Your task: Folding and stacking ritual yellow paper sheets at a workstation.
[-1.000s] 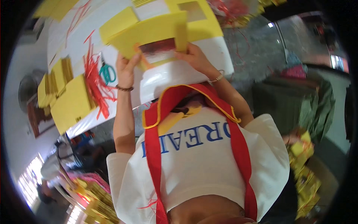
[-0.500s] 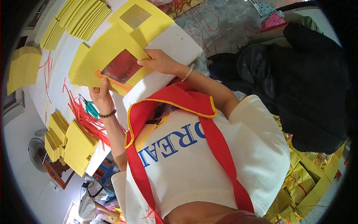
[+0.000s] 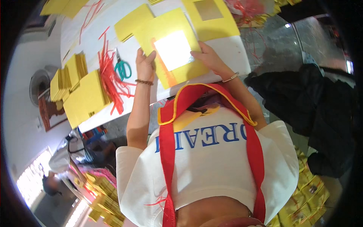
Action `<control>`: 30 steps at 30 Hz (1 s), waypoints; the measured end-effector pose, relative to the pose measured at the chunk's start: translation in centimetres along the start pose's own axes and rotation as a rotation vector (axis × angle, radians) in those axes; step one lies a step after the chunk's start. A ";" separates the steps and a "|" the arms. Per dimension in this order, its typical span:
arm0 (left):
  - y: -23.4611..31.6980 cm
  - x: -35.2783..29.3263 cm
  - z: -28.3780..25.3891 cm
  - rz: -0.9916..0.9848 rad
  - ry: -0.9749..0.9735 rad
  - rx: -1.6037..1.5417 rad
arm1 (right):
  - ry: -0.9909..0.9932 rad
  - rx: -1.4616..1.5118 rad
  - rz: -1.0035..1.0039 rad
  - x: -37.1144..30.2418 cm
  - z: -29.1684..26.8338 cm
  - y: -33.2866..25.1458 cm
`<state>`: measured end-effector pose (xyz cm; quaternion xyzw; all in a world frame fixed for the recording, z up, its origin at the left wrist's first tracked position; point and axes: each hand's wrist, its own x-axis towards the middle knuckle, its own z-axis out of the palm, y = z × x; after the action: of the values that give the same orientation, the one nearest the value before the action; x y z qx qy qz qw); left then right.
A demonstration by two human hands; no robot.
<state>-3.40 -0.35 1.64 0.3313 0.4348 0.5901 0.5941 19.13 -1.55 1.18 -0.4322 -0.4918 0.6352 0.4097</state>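
Yellow windowed sheet (image 3: pixel 174 49) right between both hands, over desk (image 3: pixel 237 51); long axis points away from body, far end leaning left. Left hand (image 3: pixel 145 66) pinches left edge, right hand (image 3: pixel 211 59) right edge, neither really nearer. Red strips (image 3: pixel 109 75), teal scissors (image 3: pixel 122 65) just left; nothing blocking tbh.

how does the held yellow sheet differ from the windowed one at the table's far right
The held sheet has a glaring white window; the far sheet has a dull brownish one. The held sheet bears an orange strip; the far sheet shows none. Both are yellow and windowed.
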 end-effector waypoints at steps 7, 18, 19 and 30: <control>-0.6 -0.2 -1.2 -0.119 0.131 -0.010 | -0.058 0.013 0.038 0.6 0.3 0.8; 2.1 -2.4 -0.3 -0.084 0.068 0.206 | -0.126 0.626 0.399 2.2 -1.5 -0.1; 2.4 -2.7 0.2 0.169 0.044 0.512 | -0.133 0.624 0.401 2.1 -1.5 -0.1; 6.2 -2.1 2.6 1.011 -0.342 1.317 | -0.180 0.624 0.439 1.9 -1.7 0.3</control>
<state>-3.45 -1.64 8.56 0.8490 0.3935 0.3527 0.0021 20.15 0.61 0.34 -0.3246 -0.2048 0.8621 0.3309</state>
